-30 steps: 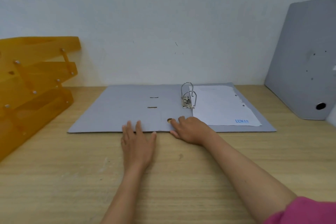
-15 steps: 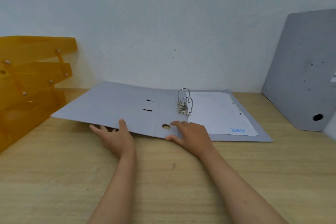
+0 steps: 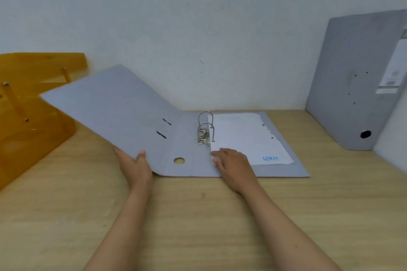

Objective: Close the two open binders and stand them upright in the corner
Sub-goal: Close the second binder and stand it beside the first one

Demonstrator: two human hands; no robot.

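Note:
A grey lever-arch binder (image 3: 187, 165) lies open on the wooden desk in front of me. Its left cover (image 3: 114, 108) is raised at a slant, and my left hand (image 3: 135, 166) grips that cover at its near edge, thumb on top and fingers underneath. My right hand (image 3: 234, 166) lies flat, fingers apart, on the near left corner of the white sheet (image 3: 244, 136) filed on the right half, beside the metal rings (image 3: 205, 127). A second grey binder (image 3: 352, 86), closed, stands upright in the right-hand corner, leaning against the wall.
An orange plastic letter tray stack (image 3: 28, 116) sits at the left, close behind the raised cover. The white wall (image 3: 198, 28) runs right behind the binder. Bare desk (image 3: 198, 226) stretches between the binder and me.
The left cover has risen from flat on the desk to a steep slant as my left hand went under its edge and lifted. My right hand slid right from the spine onto the sheet.

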